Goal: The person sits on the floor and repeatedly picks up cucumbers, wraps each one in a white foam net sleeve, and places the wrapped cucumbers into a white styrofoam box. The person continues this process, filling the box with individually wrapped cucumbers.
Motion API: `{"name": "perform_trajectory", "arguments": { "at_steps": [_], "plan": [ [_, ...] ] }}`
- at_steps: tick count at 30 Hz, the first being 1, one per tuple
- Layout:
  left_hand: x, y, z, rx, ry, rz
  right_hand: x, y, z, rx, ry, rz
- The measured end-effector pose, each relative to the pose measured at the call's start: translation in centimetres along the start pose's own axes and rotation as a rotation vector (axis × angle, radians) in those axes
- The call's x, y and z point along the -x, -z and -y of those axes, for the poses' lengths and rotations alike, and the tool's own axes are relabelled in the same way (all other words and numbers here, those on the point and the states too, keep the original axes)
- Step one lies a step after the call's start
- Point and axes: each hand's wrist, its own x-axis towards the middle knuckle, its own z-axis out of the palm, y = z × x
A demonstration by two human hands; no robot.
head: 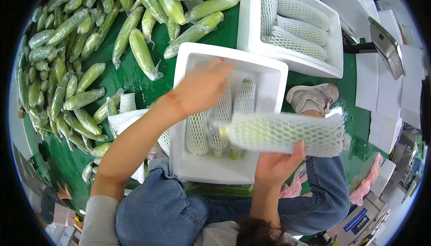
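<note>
Over the right part of a white foam box (232,175), my right hand (279,165) grips a long pale-green gourd (286,133) in a white foam net sleeve. The gourd lies crosswise above the box, its yellowish tip pointing left. My left hand (208,82) is motion-blurred above the back left of the same box. Its fingers are too smeared to tell whether anything is in them. Inside the box, several net-sleeved gourds (196,134) lie side by side, lengthwise. My left hand and the held gourd partly cover them.
Behind stands another foam box (247,40) with several sleeved gourds (294,42). Film-wrapped gourds (84,101) spread over the green floor (118,77) at left and back. Loose white net sleeves (126,121) lie by my left arm. A shoe (311,97) rests right of the near box. Pink plastic (367,182) lies at right.
</note>
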Motion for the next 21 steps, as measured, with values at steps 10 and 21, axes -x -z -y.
{"name": "perform_trajectory", "arguments": {
  "at_steps": [10,21],
  "plan": [
    [11.5,1.0,-1.4,0.407,0.608,0.027,-5.8,-4.7,-17.2,0.292,0.150,-0.114],
    [14.0,-1.4,0.6,0.271,0.361,-0.187,-8.9,-0.4,-14.5,0.367,-0.253,0.000]
  ]
}}
